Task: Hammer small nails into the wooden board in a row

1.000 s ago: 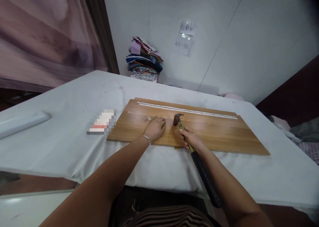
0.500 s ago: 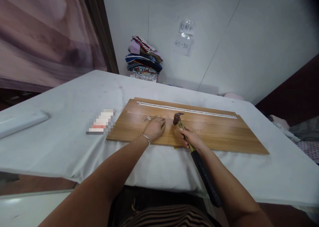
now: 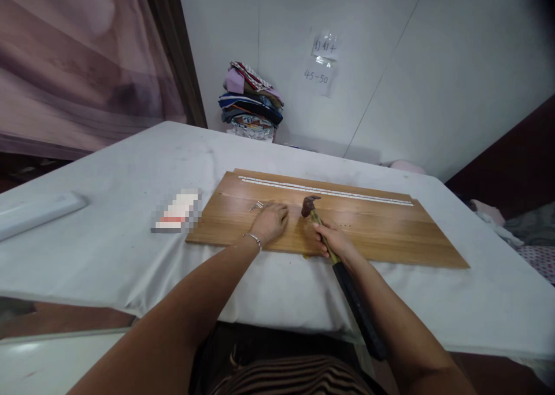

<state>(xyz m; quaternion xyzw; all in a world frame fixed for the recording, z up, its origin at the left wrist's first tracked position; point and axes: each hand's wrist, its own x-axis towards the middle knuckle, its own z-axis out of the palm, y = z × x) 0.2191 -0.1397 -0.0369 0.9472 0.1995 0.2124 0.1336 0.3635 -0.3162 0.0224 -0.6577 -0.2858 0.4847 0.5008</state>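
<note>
Brown wooden board (image 3: 403, 242): flat on the white tablecloth (image 3: 130, 204), with two pale strips (image 3: 325, 191) along its far side
Hammer (image 3: 343, 276): rusty head (image 3: 308, 206) over the board, black grip (image 3: 359, 314) sloping back along the right forearm (image 3: 385, 299); whether the head touches wood I cannot tell
Right hand (image 3: 333, 240): fingers wrapped around the yellowish shaft close below the head; so high a hold should favour control, while holding further back would give a blow more weight
Left hand (image 3: 272, 221): palm down on the board, fingers loosely bent; I cannot tell whether they pinch anything; best kept out of the head's path
Nails (image 3: 259, 205): a small loose group just beside the left hand, within easy reach, best picked up singly
</note>
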